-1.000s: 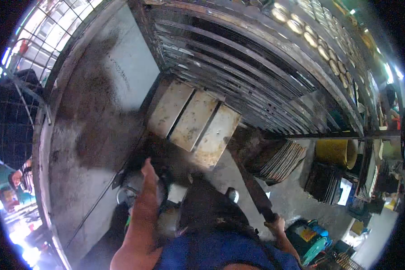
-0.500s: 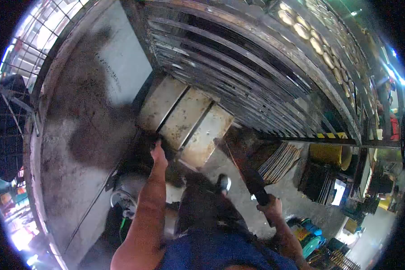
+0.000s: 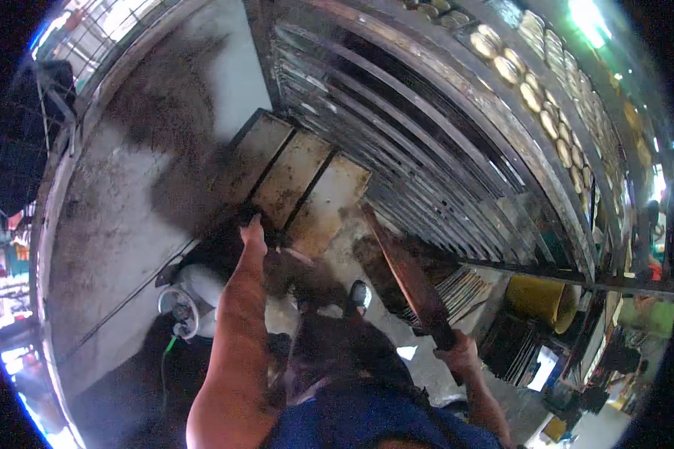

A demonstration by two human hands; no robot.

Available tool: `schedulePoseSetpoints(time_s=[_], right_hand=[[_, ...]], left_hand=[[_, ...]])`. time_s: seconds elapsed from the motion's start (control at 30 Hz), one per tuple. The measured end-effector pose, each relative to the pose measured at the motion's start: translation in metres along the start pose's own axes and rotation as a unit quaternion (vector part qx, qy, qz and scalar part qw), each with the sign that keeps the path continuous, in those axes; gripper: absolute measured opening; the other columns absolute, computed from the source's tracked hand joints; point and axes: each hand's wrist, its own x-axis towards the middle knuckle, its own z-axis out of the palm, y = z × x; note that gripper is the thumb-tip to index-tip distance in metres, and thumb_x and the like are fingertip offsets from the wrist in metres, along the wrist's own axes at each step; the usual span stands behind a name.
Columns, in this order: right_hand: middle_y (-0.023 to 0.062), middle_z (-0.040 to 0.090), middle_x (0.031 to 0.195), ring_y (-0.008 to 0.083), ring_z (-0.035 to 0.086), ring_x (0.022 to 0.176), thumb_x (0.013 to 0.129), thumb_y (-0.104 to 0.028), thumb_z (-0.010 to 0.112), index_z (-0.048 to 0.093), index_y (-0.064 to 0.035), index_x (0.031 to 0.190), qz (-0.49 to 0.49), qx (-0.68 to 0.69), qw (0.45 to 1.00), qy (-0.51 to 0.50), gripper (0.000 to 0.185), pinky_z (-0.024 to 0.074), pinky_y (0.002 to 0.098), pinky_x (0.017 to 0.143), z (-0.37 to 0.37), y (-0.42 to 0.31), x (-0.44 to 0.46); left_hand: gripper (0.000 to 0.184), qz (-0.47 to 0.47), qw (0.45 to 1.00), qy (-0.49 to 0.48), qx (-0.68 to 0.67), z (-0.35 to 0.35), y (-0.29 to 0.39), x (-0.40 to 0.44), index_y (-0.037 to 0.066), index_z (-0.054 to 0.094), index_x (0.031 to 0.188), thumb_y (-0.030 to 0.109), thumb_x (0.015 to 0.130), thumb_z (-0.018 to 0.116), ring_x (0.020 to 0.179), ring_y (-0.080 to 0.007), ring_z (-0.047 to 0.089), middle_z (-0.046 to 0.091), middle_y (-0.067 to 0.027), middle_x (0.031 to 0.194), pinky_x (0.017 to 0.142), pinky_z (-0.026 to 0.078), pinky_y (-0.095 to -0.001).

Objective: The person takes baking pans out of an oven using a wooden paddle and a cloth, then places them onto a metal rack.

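Note:
My right hand (image 3: 459,353) is wrapped round the dark handle end of a long wooden paddle (image 3: 406,275), which slants forward and to the left. The tip of the paddle is near the right edge of a stained metal panel (image 3: 307,170) divided by dark strips. My left arm stretches forward, and my left hand (image 3: 253,233) is closed at the left edge of this panel, against something dark. What it grips there is hidden in shadow.
A scorched wall (image 3: 150,202) rises on the left. On the right stands a slatted rack (image 3: 442,135), with round bread-like pieces (image 3: 528,93) beyond it. A yellow bin (image 3: 541,301) and stacked dark trays (image 3: 513,348) are low right. A white round-ended machine (image 3: 180,310) sits left.
The view has shifted, and the metal panel now appears further left and higher. My left hand stays at its edge. The paddle is still in my right hand, its tip slightly higher in view.

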Motion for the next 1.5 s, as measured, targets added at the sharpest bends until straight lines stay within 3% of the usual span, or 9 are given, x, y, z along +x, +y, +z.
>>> schedulePoseSetpoints(time_s=[0.3, 0.53, 0.63, 0.9, 1.0, 1.17, 1.27, 1.37, 1.5], right_hand=[[0.0177, 0.071, 0.098, 0.0338, 0.069, 0.093, 0.057, -0.035, 0.087, 0.063, -0.0042, 0.112, 0.0, -0.028, 1.0, 0.003, 0.067, 0.0535, 0.0419, 0.08, 0.023, -0.028, -0.031], [0.0174, 0.071, 0.101, 0.0339, 0.067, 0.097, 0.06, -0.036, 0.086, 0.063, -0.0049, 0.114, 0.054, -0.024, 0.998, -0.009, 0.066, 0.0522, 0.0422, 0.085, 0.071, -0.016, -0.027], [0.0178, 0.07, 0.103, 0.0337, 0.067, 0.098, 0.06, -0.037, 0.086, 0.063, -0.005, 0.114, 0.039, -0.045, 0.998, -0.012, 0.067, 0.0521, 0.0427, 0.085, 0.079, -0.027, -0.033], [0.0176, 0.071, 0.099, 0.0354, 0.068, 0.094, 0.062, -0.038, 0.085, 0.064, -0.0039, 0.113, 0.019, -0.146, 0.987, -0.059, 0.065, 0.0533, 0.0434, 0.083, 0.075, -0.037, -0.024], [0.018, 0.07, 0.101, 0.0349, 0.067, 0.096, 0.061, -0.04, 0.085, 0.063, -0.0037, 0.115, -0.032, -0.159, 0.983, -0.091, 0.069, 0.053, 0.0428, 0.085, 0.041, -0.043, -0.03], [0.0201, 0.069, 0.105, 0.0336, 0.067, 0.099, 0.058, -0.043, 0.087, 0.064, -0.0028, 0.115, -0.13, -0.193, 0.962, -0.145, 0.074, 0.052, 0.0432, 0.086, -0.022, 0.013, 0.01], [0.0205, 0.068, 0.108, 0.0333, 0.066, 0.101, 0.057, -0.043, 0.085, 0.063, -0.0015, 0.117, -0.184, -0.205, 0.94, -0.2, 0.076, 0.0496, 0.0444, 0.09, -0.061, -0.016, 0.06], [0.019, 0.07, 0.103, 0.025, 0.067, 0.096, 0.059, -0.028, 0.083, 0.063, 0.0026, 0.113, -0.344, -0.246, 0.903, -0.072, 0.065, 0.0503, 0.0397, 0.086, -0.07, -0.051, 0.113], [0.0096, 0.07, 0.095, 0.0203, 0.065, 0.086, 0.059, -0.017, 0.085, 0.064, 0.0023, 0.108, -0.44, -0.255, 0.804, -0.309, 0.057, 0.0508, 0.0346, 0.081, -0.072, -0.152, 0.124]], left_hand=[[0.094, -0.183, 0.973, 0.073, -0.121, 0.004, 0.066, -0.08, 0.01, 0.023, 0.154, 0.055, 0.084, 0.067, 0.148, -0.0326, 0.015, 0.019, -0.0111, 0.161, 0.116, 0.015, -0.0534], [0.099, -0.151, 0.967, -0.185, -0.085, -0.009, 0.038, -0.022, 0.01, 0.02, 0.155, 0.058, 0.082, 0.067, 0.147, -0.035, 0.016, 0.017, -0.013, 0.161, 0.113, 0.014, -0.061], [0.095, -0.161, 0.986, -0.018, -0.04, 0.007, 0.058, -0.055, 0.008, 0.023, 0.153, 0.053, 0.083, 0.067, 0.147, -0.0349, 0.017, 0.019, -0.0137, 0.16, 0.113, 0.015, -0.0621], [0.068, 0.065, 0.997, -0.009, -0.041, 0.04, 0.029, -0.006, -0.003, 0.043, 0.139, 0.033, 0.086, 0.066, 0.117, -0.03, 0.052, 0.053, -0.0135, 0.135, 0.1, 0.038, -0.0412], [0.059, -0.05, 0.994, 0.042, -0.089, 0.007, 0.071, -0.075, -0.003, 0.049, 0.134, 0.027, 0.086, 0.067, 0.114, -0.0292, 0.054, 0.058, -0.0121, 0.129, 0.1, 0.039, -0.0401], [0.05, 0.131, 0.979, -0.129, -0.083, -0.119, -0.019, -0.135, -0.001, 0.056, 0.126, 0.022, 0.084, 0.068, 0.104, -0.0268, 0.059, 0.064, -0.0118, 0.116, 0.092, 0.045, -0.0385], [0.044, -0.081, 0.991, 0.044, 0.099, -0.186, -0.08, -0.213, 0.003, 0.059, 0.121, 0.018, 0.081, 0.069, 0.094, -0.0262, 0.063, 0.066, -0.0118, 0.102, 0.084, 0.05, -0.0374], [0.039, -0.114, 0.98, 0.119, -0.115, -0.199, -0.091, -0.383, 0.002, 0.061, 0.114, 0.018, 0.08, 0.07, 0.078, -0.0228, 0.065, 0.066, -0.011, 0.092, 0.073, 0.053, -0.0377], [0.03, -0.131, 0.903, 0.273, -0.306, -0.178, -0.195, -0.553, 0.0, 0.067, 0.099, 0.024, 0.081, 0.07, 0.073, -0.0222, 0.065, 0.067, -0.01, 0.085, 0.068, 0.053, -0.0368]])
